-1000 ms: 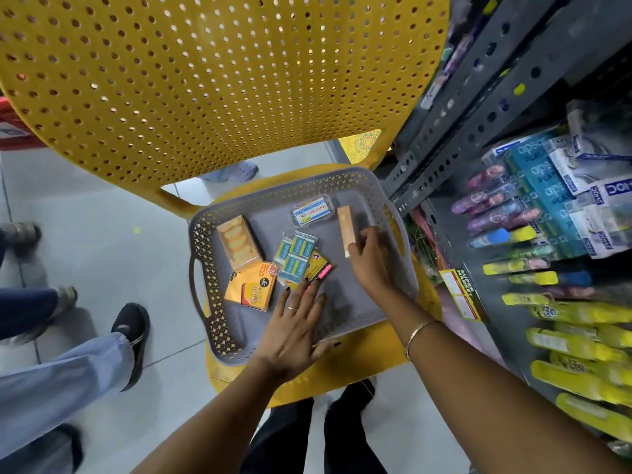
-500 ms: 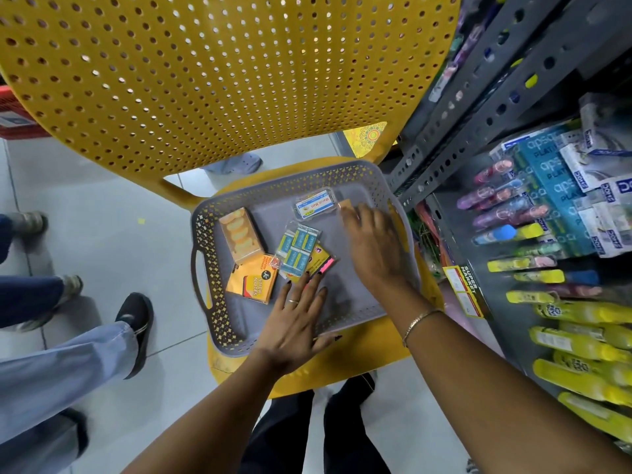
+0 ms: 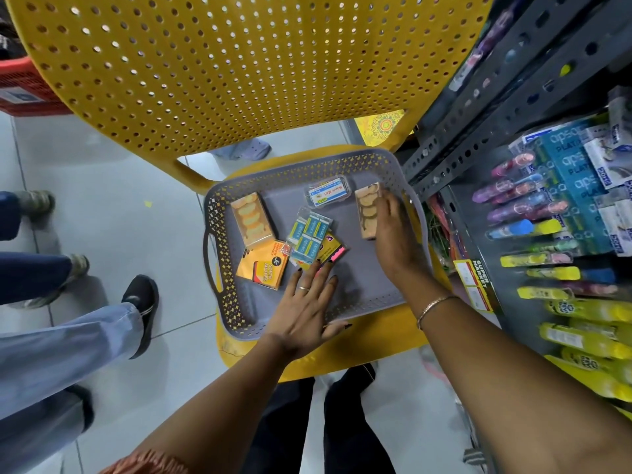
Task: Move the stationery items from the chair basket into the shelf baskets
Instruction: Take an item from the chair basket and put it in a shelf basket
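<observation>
A grey perforated basket point(image 3: 219, 268) rests on the seat of a yellow chair point(image 3: 239, 73). Inside lie a tan box with oval windows point(image 3: 251, 218), an orange sticky-notes pack point(image 3: 261, 268), a clear pack of blue erasers point(image 3: 309, 239), a yellow pack with pink tabs point(image 3: 331, 251) and a small clear case with a white-blue label point(image 3: 326, 195). My right hand point(image 3: 393, 241) grips a second tan box point(image 3: 366, 210) at the basket's far right, turned face up. My left hand point(image 3: 304, 306) lies flat, fingers spread, on the basket's near rim and floor.
A grey metal shelf rack point(image 3: 485, 131) stands right of the chair, stocked with pens and highlighters point(image 3: 547, 258) and blue boxes point(image 3: 567, 172). Other people's legs and shoes point(image 3: 136, 302) stand on the tiled floor at the left. A red crate point(image 3: 24, 87) sits far left.
My right hand reached further into the basket, took hold of the tan box that stood on its edge and turned it face up. My left hand stayed on the basket.
</observation>
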A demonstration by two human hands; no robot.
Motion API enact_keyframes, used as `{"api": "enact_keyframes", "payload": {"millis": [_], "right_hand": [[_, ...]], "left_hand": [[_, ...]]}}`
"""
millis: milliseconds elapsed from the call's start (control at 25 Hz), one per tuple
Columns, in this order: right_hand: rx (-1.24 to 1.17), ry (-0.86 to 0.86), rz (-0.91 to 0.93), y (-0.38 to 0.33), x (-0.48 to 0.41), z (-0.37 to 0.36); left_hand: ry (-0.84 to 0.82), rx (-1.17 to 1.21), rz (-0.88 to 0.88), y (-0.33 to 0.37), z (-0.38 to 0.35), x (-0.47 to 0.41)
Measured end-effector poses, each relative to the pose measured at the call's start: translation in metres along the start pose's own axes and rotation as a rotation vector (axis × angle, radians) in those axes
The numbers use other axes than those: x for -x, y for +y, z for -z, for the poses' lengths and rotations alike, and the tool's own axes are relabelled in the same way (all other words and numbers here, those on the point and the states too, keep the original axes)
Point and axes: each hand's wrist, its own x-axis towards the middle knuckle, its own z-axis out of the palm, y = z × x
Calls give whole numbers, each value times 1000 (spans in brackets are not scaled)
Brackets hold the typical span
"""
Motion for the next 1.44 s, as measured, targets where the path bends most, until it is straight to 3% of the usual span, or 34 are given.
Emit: {"api": "enact_keyframes", "payload": {"millis": [160,440,680,960,1240,1440], "right_hand": [[63,-70,-108,-5,1,-10],[-42,24,-191,-22,3,18],[-199,330,55,-54,26,163],[-303,655,91,-80,106,368],[-185,765,-90,-15,188,472],[-140,624,-261,66,194,464]], "left_hand": [[25,-17,3,-1,-4,1],[22,-19,-23,-6,6,4],[188,-7,-72,-18,97,-22],[517,-123,-434,29,277,-95],[536,-186,-690,125,349,-133],[448,-288,-675,170,357,-160]]}}
